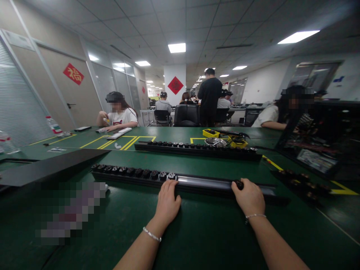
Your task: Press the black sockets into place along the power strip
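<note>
A long black rail (205, 182) lies across the green table in front of me, with a row of small black blocks (146, 173) seated along its left part. My left hand (168, 200) rests at the rail's near edge, beside the row's rightmost block. Its fingers are stretched out and its thumb stands apart. Farther right, my right hand (250, 197) pinches a small dark block (239, 184) at the rail, past a bare stretch of channel. The exact kind of these blocks is too small to make out.
Behind lies a second rail (197, 150) filled with blocks. Yellow trays (210, 133) and a metal dish (215, 142) stand beyond it. Loose dark parts (306, 183) lie at right, near an open black case (317, 142). A dark panel (47, 168) lies left. Co-workers sit across the table.
</note>
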The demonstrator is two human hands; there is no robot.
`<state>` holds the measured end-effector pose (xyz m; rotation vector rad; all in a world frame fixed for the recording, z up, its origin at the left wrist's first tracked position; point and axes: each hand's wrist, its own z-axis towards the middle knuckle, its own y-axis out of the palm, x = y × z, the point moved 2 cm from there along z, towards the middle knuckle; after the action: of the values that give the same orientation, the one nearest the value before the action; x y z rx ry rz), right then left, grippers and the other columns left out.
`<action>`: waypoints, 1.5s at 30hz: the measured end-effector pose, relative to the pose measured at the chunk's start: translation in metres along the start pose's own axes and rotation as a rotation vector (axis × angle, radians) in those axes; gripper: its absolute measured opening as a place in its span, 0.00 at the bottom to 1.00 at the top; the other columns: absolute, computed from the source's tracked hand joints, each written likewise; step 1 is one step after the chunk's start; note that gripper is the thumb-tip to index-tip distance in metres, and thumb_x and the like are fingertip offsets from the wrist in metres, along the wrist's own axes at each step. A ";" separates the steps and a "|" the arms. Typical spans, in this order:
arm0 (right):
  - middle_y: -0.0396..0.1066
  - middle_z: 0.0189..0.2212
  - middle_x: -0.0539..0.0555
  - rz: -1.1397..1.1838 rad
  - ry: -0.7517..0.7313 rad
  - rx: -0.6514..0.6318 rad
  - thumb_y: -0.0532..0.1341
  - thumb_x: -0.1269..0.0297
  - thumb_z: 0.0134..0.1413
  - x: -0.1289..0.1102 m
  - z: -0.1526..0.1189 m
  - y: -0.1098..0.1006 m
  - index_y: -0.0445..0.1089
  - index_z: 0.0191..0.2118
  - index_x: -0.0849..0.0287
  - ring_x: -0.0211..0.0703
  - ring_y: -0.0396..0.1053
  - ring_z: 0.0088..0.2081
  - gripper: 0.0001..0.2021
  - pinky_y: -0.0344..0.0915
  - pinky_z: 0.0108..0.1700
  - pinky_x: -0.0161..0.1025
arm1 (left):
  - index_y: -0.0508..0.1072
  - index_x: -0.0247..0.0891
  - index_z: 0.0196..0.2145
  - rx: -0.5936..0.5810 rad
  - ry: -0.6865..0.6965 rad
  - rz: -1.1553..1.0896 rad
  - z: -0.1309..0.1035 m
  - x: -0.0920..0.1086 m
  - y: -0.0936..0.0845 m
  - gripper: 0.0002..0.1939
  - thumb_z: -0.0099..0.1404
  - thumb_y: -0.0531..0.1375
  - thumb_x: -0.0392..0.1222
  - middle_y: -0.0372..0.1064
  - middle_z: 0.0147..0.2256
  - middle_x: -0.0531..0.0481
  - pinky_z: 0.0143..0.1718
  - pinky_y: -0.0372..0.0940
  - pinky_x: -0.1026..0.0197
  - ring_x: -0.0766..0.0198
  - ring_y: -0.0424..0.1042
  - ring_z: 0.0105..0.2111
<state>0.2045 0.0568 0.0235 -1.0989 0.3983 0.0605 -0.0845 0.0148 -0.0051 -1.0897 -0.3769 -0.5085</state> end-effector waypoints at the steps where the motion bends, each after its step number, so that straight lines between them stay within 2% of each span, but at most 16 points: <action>1: 0.70 0.37 0.60 0.007 0.004 -0.007 0.49 0.53 0.53 -0.001 0.000 -0.001 0.67 0.39 0.63 0.49 0.66 0.41 0.19 0.60 0.45 0.44 | 0.63 0.38 0.51 0.001 -0.001 -0.002 0.000 0.000 0.000 0.24 0.55 0.52 0.32 0.59 0.53 0.45 0.59 0.50 0.46 0.55 0.54 0.57; 6: 0.69 0.37 0.60 0.047 0.045 -0.047 0.48 0.53 0.54 0.000 -0.001 -0.002 0.67 0.39 0.63 0.50 0.66 0.41 0.19 0.62 0.41 0.43 | 0.63 0.39 0.51 0.015 0.006 -0.006 0.000 0.000 0.000 0.24 0.55 0.52 0.32 0.60 0.53 0.45 0.59 0.52 0.46 0.55 0.55 0.57; 13: 0.69 0.42 0.62 0.064 0.051 -0.005 0.49 0.53 0.53 0.006 0.001 0.001 0.66 0.44 0.65 0.51 0.64 0.45 0.22 0.62 0.43 0.43 | 0.63 0.39 0.51 0.024 0.018 -0.006 0.000 -0.002 0.001 0.24 0.55 0.52 0.32 0.60 0.53 0.44 0.58 0.53 0.46 0.55 0.55 0.57; 19: 0.69 0.39 0.62 0.039 0.050 0.023 0.50 0.54 0.52 0.011 0.004 0.002 0.67 0.42 0.65 0.50 0.65 0.42 0.21 0.61 0.45 0.43 | 0.63 0.38 0.50 0.044 0.029 -0.011 0.001 0.000 0.001 0.24 0.54 0.53 0.31 0.61 0.52 0.45 0.59 0.52 0.47 0.55 0.56 0.56; 25: 0.69 0.40 0.62 0.070 0.082 -0.001 0.49 0.52 0.52 0.012 0.002 -0.001 0.67 0.43 0.64 0.51 0.65 0.43 0.22 0.62 0.41 0.43 | 0.63 0.38 0.51 0.041 0.027 -0.003 0.000 -0.002 0.002 0.24 0.55 0.53 0.31 0.61 0.52 0.44 0.58 0.52 0.46 0.55 0.55 0.56; 33: 0.69 0.41 0.62 0.072 0.065 0.029 0.49 0.52 0.52 0.014 0.004 0.002 0.66 0.45 0.65 0.52 0.64 0.45 0.23 0.61 0.44 0.44 | 0.63 0.38 0.51 0.031 0.023 -0.015 0.000 -0.001 0.001 0.24 0.55 0.53 0.31 0.60 0.52 0.44 0.59 0.52 0.46 0.55 0.55 0.56; 38: 0.70 0.35 0.60 0.014 0.074 -0.003 0.49 0.52 0.52 0.017 0.004 -0.003 0.68 0.37 0.61 0.51 0.65 0.40 0.19 0.61 0.43 0.45 | 0.63 0.39 0.51 0.034 0.026 -0.015 0.000 -0.002 0.002 0.24 0.55 0.53 0.31 0.60 0.52 0.45 0.59 0.52 0.46 0.55 0.55 0.57; 45: 0.69 0.35 0.60 0.015 0.117 -0.009 0.49 0.51 0.52 0.023 0.007 -0.002 0.68 0.38 0.62 0.51 0.65 0.40 0.20 0.61 0.40 0.44 | 0.63 0.38 0.51 0.035 0.023 -0.001 0.000 -0.003 0.002 0.24 0.55 0.53 0.32 0.60 0.52 0.44 0.58 0.53 0.46 0.55 0.55 0.56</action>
<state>0.2282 0.0581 0.0202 -1.1113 0.5116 0.0109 -0.0856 0.0166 -0.0083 -1.0491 -0.3656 -0.5132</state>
